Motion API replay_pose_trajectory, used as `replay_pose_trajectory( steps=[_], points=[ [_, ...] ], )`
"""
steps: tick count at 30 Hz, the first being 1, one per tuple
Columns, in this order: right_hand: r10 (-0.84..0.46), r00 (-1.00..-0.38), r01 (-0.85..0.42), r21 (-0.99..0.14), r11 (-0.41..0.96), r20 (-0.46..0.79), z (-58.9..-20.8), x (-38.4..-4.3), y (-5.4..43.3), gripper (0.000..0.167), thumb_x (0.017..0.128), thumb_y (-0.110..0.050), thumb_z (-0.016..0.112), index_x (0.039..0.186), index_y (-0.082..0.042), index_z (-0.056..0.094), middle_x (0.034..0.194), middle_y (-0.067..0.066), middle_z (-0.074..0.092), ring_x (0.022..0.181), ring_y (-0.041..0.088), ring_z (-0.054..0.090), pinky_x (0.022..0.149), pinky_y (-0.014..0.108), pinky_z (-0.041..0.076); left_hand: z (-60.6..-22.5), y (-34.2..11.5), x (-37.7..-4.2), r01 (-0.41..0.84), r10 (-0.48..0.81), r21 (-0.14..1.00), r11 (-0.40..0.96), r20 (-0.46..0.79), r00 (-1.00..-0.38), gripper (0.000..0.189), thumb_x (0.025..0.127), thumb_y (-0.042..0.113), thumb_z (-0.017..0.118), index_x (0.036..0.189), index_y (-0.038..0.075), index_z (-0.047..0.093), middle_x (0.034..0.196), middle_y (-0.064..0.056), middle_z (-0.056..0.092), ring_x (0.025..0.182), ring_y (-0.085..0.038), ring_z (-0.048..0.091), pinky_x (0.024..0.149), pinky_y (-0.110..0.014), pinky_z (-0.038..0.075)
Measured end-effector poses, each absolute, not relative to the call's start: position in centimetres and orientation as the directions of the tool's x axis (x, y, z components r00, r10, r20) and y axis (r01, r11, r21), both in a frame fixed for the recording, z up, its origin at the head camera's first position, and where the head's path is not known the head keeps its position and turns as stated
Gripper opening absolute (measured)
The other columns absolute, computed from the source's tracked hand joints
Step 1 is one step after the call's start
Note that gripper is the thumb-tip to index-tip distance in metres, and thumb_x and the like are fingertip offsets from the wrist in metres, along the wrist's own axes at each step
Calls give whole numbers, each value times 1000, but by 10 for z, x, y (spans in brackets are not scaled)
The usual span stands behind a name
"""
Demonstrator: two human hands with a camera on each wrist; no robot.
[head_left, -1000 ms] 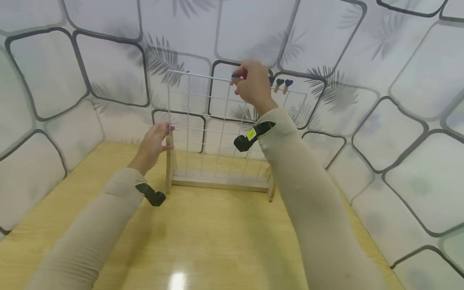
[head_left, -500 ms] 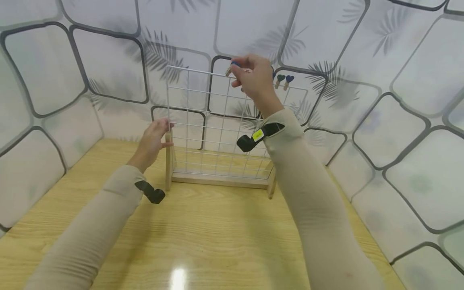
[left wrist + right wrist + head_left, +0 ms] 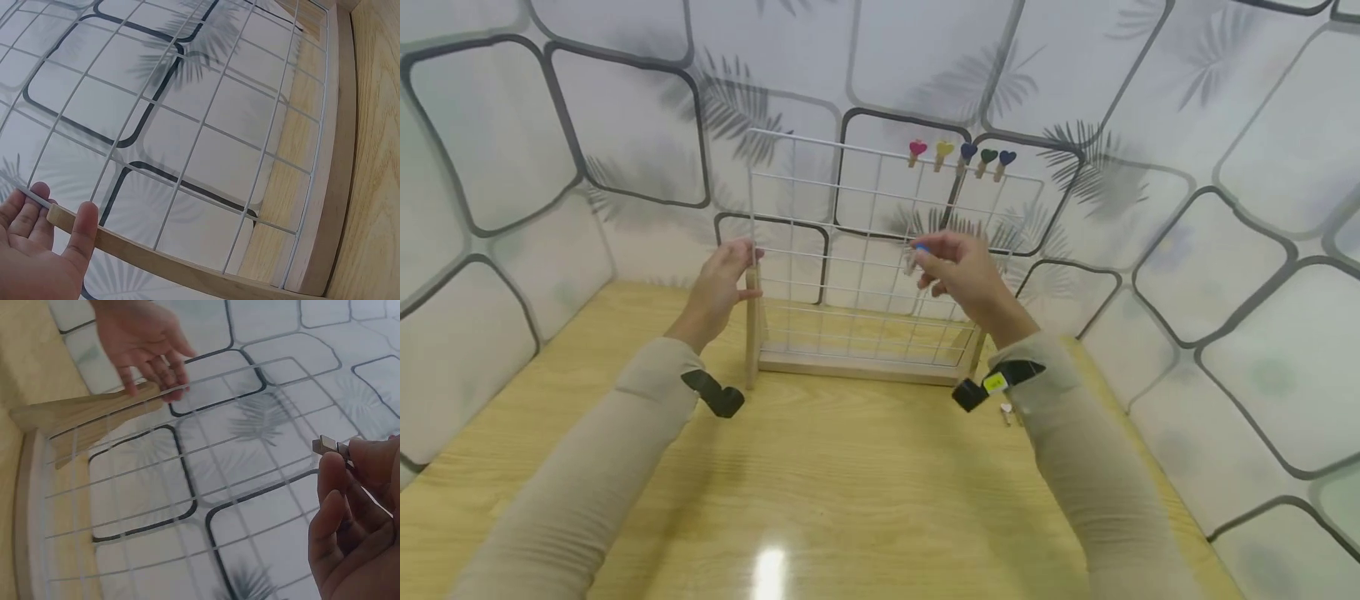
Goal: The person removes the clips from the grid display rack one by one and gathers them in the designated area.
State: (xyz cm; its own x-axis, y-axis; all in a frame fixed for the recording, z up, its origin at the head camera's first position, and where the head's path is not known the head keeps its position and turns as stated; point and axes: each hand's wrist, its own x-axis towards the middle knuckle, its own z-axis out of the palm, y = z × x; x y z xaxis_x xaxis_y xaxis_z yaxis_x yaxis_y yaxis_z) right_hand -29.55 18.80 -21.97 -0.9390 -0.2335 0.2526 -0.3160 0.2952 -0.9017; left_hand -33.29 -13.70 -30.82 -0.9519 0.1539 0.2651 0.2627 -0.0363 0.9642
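Observation:
A white wire grid rack (image 3: 835, 223) stands upright on a wooden base. My left hand (image 3: 718, 279) holds its left edge; in the left wrist view the fingers (image 3: 37, 215) are at the wire and the thumb laps the wooden upright (image 3: 156, 253). My right hand (image 3: 966, 271) pinches a small wooden clothespin (image 3: 325, 446) with a blue heart, in front of the grid at mid-height. Along the right part of the top wire sit several heart clothespins: pink (image 3: 917, 150), yellow (image 3: 943, 152), dark blue (image 3: 967, 157) and green (image 3: 988, 158) among them.
A clothespin with a pale heart (image 3: 1007, 412) lies on the wooden table (image 3: 835, 467) beside my right wrist, partly hidden by the sleeve. Patterned walls (image 3: 625, 133) close in the back and both sides, near behind the rack.
My right hand has drawn the blue-heart clothespin off the top wire and lowered it to the right, uncovering the pink and yellow clothespins. The left hand stays at the rack's edge.

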Motion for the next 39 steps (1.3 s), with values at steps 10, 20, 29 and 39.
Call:
replay_pose_trajectory(
  steps=[10, 20, 29, 39],
  points=[
    [-131, -986, -121, -979, 166, 100, -312, -275, 259, 28, 101, -11, 54, 124, 4, 55, 95, 0, 61, 70, 11, 58, 60, 21, 51, -304, -137, -335, 291, 156, 957, -7, 289, -945, 59, 107, 39, 24, 146, -5, 25, 149, -23, 30, 141, -31, 24, 102, -47, 44],
    [78, -993, 91, -993, 74, -85, -370, -266, 316, 26, 102, -18, 53, 121, -1, 47, 95, -4, 57, 72, 4, 57, 60, 15, 48, -301, -135, -335, 286, 149, 958, 3, 282, -948, 58, 107, 37, 24, 145, -6, 25, 148, -23, 31, 140, -32, 25, 102, -47, 44],
    [187, -972, 151, -988, 36, -142, -388, -257, 352, 13, 100, -20, 56, 110, -11, 55, 92, -7, 58, 71, 6, 58, 63, 20, 51, -307, -136, -331, 271, 154, 962, 9, 267, -951, 60, 107, 39, 23, 146, -6, 24, 148, -24, 30, 141, -33, 24, 105, -52, 41],
    [286, -942, 219, -968, 125, -176, -405, -255, 396, 43, 100, -24, 56, 132, 3, 48, 96, -5, 57, 75, 7, 59, 69, 21, 55, -310, -133, -333, 286, 147, 958, 0, 282, -948, 59, 107, 38, 24, 146, -6, 25, 146, -21, 33, 140, -33, 25, 102, -50, 43]
  ],
)
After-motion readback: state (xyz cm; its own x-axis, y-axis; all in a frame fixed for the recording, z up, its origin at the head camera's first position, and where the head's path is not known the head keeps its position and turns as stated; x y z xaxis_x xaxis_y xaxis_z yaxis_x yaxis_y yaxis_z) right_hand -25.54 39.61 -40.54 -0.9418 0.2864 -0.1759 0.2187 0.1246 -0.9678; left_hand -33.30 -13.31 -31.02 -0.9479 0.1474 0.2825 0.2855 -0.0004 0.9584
